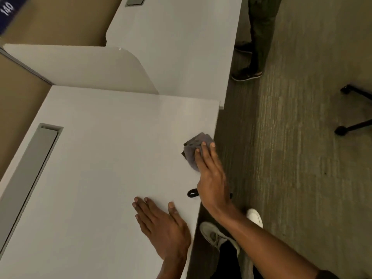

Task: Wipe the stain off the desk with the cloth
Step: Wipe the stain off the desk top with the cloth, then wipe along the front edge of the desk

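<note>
A: Where is the cloth seen?

B: At the desk's near edge, pressed flat under the extended fingers of the right hand.

A: And the left hand?

B: It is laid flat on the desk, fingers spread, nothing gripped. A black object is partly hidden by the right wrist.

A: Any writing?

B: "140" is read on a blue sign.
</note>
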`<action>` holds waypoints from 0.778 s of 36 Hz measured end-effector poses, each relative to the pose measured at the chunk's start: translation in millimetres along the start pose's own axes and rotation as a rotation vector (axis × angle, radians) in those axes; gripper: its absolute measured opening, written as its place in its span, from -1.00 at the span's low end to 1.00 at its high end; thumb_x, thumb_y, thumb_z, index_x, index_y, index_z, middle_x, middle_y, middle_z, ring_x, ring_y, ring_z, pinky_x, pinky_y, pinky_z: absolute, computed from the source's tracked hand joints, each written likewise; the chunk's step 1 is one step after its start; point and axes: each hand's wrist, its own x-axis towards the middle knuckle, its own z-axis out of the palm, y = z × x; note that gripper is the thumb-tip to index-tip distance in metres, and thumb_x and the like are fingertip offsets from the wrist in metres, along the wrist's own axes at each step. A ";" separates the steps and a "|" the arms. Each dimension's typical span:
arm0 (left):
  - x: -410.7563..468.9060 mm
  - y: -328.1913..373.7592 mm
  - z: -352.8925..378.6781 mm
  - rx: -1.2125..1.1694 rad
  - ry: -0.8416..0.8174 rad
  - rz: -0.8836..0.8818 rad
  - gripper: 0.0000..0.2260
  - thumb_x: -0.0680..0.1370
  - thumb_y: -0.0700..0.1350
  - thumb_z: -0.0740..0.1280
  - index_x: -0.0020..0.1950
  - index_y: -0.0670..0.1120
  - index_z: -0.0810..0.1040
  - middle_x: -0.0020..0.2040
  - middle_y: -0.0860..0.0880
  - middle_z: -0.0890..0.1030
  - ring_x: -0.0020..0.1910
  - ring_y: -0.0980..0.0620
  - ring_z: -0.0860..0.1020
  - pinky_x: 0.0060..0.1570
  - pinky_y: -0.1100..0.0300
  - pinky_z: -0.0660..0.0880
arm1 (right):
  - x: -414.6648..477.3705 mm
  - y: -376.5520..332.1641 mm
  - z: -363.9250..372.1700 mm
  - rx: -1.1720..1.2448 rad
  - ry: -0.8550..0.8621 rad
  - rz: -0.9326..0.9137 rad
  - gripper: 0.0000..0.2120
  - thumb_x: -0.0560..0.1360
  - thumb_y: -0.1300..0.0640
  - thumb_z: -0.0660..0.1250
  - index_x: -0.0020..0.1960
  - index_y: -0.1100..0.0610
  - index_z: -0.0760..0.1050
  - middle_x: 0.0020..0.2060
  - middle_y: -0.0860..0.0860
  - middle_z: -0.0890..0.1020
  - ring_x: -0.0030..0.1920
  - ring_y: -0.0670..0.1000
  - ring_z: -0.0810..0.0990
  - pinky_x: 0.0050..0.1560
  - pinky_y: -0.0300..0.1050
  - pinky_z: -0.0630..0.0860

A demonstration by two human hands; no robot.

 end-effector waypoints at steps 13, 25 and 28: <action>44.1 44.6 -24.2 -0.159 0.030 0.094 -0.69 0.77 -0.18 0.25 0.49 -0.24 0.53 0.64 -0.27 0.42 0.71 -0.29 0.27 0.64 -0.31 0.25 | -43.7 -0.7 -0.3 0.811 0.175 0.536 -0.36 0.54 0.44 0.41 0.56 0.08 0.42 0.53 -0.10 0.47 0.53 -0.19 0.41 0.50 -0.35 0.37; 126.0 146.6 -2.5 -0.257 0.029 0.327 -0.66 0.73 -0.05 0.36 0.48 -0.14 0.52 0.59 -0.11 0.48 0.61 -0.11 0.44 0.61 -0.06 0.37 | 1.3 40.1 -7.6 0.947 0.125 0.503 -0.45 0.54 0.52 0.31 0.48 0.20 0.51 0.40 0.08 0.62 0.41 -0.01 0.60 0.42 -0.30 0.49; 125.2 157.4 10.6 -0.158 -0.039 0.398 -0.60 0.77 -0.02 0.30 0.54 -0.20 0.44 0.65 -0.20 0.40 0.66 -0.19 0.35 0.66 -0.14 0.29 | -55.5 29.4 -10.3 0.988 0.093 0.445 -0.40 0.54 0.50 0.29 0.53 0.15 0.45 0.47 -0.06 0.54 0.49 -0.18 0.49 0.52 -0.20 0.43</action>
